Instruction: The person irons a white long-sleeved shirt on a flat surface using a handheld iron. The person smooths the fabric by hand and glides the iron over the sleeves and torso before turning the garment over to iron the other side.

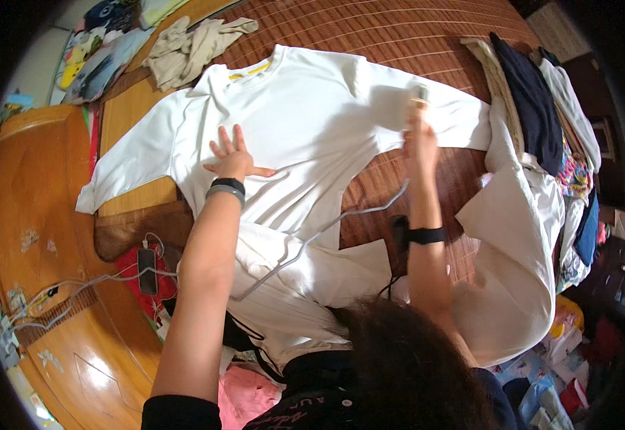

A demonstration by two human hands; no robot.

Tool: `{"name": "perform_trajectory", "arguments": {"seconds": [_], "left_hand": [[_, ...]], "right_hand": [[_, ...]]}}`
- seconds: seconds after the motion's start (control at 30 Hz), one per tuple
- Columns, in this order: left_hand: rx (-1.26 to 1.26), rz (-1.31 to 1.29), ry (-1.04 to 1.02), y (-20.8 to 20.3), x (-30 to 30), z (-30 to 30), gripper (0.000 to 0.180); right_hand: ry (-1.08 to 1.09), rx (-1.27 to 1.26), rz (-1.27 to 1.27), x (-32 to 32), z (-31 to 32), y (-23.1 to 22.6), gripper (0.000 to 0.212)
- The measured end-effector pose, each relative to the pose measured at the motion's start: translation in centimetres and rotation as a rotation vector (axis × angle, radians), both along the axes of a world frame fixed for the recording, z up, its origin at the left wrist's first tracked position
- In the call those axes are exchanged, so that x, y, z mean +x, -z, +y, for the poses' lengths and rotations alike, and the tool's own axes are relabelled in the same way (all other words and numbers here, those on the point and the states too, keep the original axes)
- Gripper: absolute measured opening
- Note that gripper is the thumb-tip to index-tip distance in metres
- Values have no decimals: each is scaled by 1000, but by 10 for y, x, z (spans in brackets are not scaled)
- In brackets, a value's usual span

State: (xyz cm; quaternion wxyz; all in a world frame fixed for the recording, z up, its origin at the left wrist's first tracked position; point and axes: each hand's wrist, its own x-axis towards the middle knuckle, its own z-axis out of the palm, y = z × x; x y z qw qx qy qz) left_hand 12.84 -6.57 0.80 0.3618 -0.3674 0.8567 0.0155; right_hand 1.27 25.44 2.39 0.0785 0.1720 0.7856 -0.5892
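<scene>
A white long-sleeved shirt point(305, 122) lies spread flat on a brown woven mat point(398, 36). My left hand point(233, 156) presses flat on the shirt's middle, fingers spread, holding nothing. My right hand point(420, 136) grips a small white handheld iron point(417, 97) on the shirt's right shoulder area. The iron's grey cord point(327, 229) runs from the hand down across the shirt toward me.
A beige garment point(190, 46) lies crumpled at the far left of the mat. Folded and stacked clothes point(534, 107) line the right side. A large white cloth point(520, 251) drapes at the right. A phone point(147, 269) with cables rests on the wooden furniture point(33, 186) at left.
</scene>
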Motion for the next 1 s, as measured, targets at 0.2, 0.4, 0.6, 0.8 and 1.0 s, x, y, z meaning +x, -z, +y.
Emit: {"name": "perform_trajectory", "arguments": {"seconds": [0.2,0.4,0.6,0.8,1.0], "left_hand": [[9,-27,39,16,1,-11,156],[2,-68,15,15,-5,-4,157],[-11,-78,-13,12,1,-11,155],[-11,-64,-23,6,-3,0,156],[-29,-95,-38,2,-2,-3,156]], "right_hand": [[-544,-121,-133,40,-105,11,57],[-487,49,101,56,-141,31,61],[-575,-2,-71,56,-141,15,62],[-549,49,-7,57,-143,31,63],[-582,14,-78,59,-145,23,64]]}}
